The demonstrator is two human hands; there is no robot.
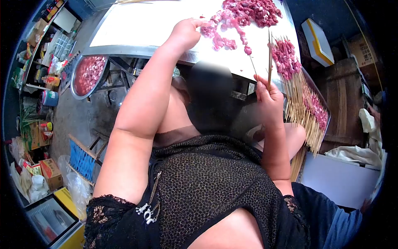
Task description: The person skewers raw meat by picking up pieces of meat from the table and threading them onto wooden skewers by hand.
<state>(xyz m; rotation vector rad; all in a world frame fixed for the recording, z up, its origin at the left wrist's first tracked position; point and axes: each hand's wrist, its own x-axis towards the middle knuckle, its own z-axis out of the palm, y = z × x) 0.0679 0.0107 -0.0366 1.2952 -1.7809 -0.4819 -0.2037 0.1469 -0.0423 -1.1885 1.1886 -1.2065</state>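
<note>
My left hand reaches over the white tabletop, its fingertips closed at the edge of some small pieces of raw meat; the fingers are partly hidden. Near the table's front edge, my right hand is closed around thin wooden skewers. One skewer slants away from it toward the pile, with a piece of meat at its far part. More pieces trail in a line beyond that one. A larger heap of raw meat lies at the back.
Many loaded meat skewers are stacked at the table's right side, bare ends toward me. A metal basin of meat stands low at left. A white foam box is at right. Shelves and a blue-strapped stool stand left.
</note>
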